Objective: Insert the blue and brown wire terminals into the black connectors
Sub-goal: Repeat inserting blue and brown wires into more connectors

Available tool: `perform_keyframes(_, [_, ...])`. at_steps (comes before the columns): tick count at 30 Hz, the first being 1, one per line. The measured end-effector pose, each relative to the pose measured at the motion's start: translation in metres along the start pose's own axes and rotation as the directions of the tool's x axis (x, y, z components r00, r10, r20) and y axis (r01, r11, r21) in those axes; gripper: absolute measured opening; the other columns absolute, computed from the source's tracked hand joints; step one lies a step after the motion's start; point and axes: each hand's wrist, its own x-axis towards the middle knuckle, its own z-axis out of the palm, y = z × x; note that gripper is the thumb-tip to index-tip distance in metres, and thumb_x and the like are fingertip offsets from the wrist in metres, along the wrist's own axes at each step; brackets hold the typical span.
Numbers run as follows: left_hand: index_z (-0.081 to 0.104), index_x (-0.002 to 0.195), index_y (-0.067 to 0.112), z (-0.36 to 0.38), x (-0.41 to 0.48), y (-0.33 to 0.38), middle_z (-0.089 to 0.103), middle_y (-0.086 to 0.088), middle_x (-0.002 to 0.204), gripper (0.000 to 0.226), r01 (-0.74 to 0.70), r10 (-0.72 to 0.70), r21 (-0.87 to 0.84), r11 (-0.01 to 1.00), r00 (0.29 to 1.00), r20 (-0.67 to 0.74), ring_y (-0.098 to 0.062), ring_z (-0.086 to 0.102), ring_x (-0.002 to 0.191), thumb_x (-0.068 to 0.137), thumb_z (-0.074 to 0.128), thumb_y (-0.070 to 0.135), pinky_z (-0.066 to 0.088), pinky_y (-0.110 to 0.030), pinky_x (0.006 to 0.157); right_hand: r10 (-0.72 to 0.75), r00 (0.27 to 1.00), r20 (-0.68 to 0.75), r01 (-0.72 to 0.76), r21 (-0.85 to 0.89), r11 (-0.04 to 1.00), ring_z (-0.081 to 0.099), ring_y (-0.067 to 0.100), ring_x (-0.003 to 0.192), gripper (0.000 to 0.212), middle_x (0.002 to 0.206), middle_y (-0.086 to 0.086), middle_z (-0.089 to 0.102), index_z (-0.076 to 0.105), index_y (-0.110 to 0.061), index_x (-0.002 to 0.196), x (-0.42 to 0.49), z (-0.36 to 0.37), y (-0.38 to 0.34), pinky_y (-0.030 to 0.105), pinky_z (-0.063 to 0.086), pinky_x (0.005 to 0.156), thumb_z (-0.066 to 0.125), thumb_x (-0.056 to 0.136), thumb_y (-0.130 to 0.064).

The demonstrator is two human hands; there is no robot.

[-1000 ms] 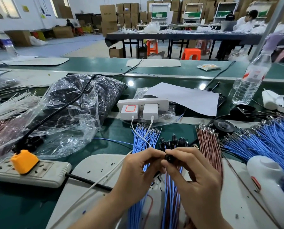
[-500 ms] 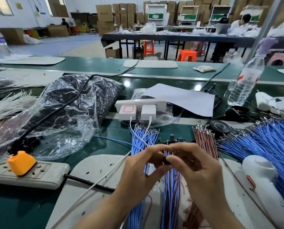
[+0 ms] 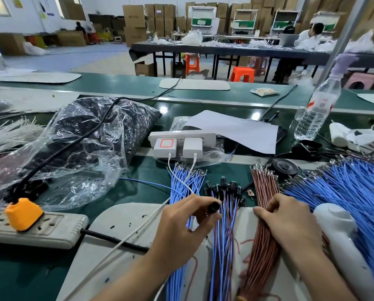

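Left fingers (image 3: pixel 203 200) around black connector (image 3: pixel 213 207)
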Motion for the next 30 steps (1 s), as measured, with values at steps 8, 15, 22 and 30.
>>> perform_keyframes(8, [0.07, 0.099, 0.012, -0.001, -0.001, 0.001, 0.068, 0.011, 0.082, 0.019, 0.044, -0.044, -0.013, 0.999, 0.999, 0.009, -0.004, 0.064, 0.071, 0.086, 0.065, 0.024, 0.055, -0.024, 0.066, 0.015, 0.999, 0.036, -0.02, 0.158, 0.987, 0.06, 0.019, 0.073, 0.02, 0.07, -0.006, 0.065, 0.063, -0.025, 0.063, 0.002, -0.002, 0.001, 0.029, 0.046, 0.067, 0.071, 0.081, -0.028])
perform_keyframes(15, [0.07, 0.104, 0.02, -0.003, 0.002, 0.004, 0.07, 0.013, 0.098, 0.02, 0.026, -0.026, 0.02, 0.999, 0.999, 0.019, -0.002, 0.058, 0.084, 0.085, 0.07, 0.022, 0.047, -0.02, 0.076, -0.257, 0.957, -0.133, 0.275, 0.697, 0.662, 0.053, 0.001, 0.051, 0.019, 0.059, -0.006, 0.063, 0.065, -0.022, 0.067, -0.014, -0.01, -0.019, 0.007, 0.04, 0.05, 0.072, 0.081, -0.01])
perform_keyframes(22, [0.072, 0.106, 0.008, -0.001, 0.002, 0.006, 0.072, 0.003, 0.107, 0.023, 0.115, -0.112, -0.068, 0.991, 0.992, 0.053, -0.009, 0.066, 0.097, 0.083, 0.07, 0.012, 0.052, -0.027, 0.088, -0.577, 0.816, 0.022, 0.361, 0.761, 0.539, 0.058, 0.0, 0.061, 0.016, 0.071, -0.007, 0.069, 0.068, -0.028, 0.073, -0.033, 0.013, -0.035, 0.013, 0.045, 0.059, 0.075, 0.077, -0.014])
perform_keyframes(30, [0.072, 0.09, 0.011, -0.011, 0.014, -0.003, 0.072, 0.005, 0.078, 0.015, 0.387, -0.448, -0.366, 0.846, 0.889, -0.097, -0.006, 0.064, 0.068, 0.086, 0.062, 0.0, 0.049, -0.014, 0.071, -0.603, 0.492, 0.628, -0.006, 0.695, 0.719, 0.045, 0.0, 0.04, 0.012, 0.048, -0.008, 0.057, 0.078, -0.024, 0.072, -0.022, -0.001, -0.026, 0.012, 0.033, 0.04, 0.078, 0.062, -0.031])
